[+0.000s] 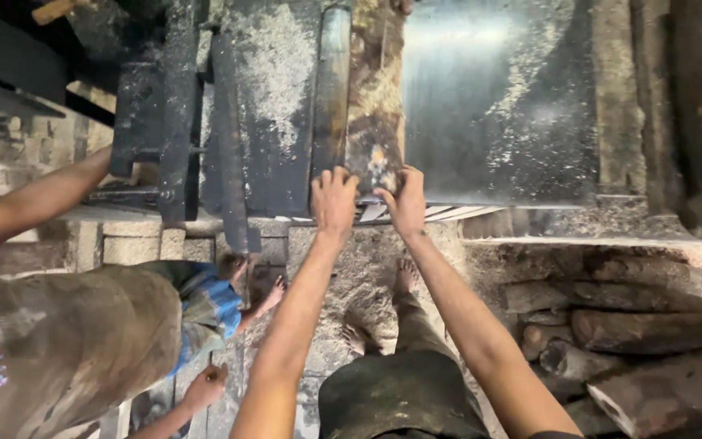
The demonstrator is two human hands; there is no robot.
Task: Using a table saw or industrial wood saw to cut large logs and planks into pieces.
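Both hands pressed to the near end of a rough wooden slab (374,106), upper centre of frame, lying lengthwise on a sawdust-strewn metal saw table (513,122). Left hand (335,199) flat on the slab's end, fingers spread wide over its left corner; right hand (405,201) on the right corner, fingers curled against the end face. Nothing gripped, only pushed against. Bark-edged and thick, likely heavy and stiff; coarse, splintery surface giving good friction, though loose sawdust underneath probably letting it slide. Best taken at the squared end or along the long edges. Bare feet (404,276) below on dusty concrete floor (351,276). A co-worker's forearm (34,199) at left. Stacked logs (652,333) at lower right.
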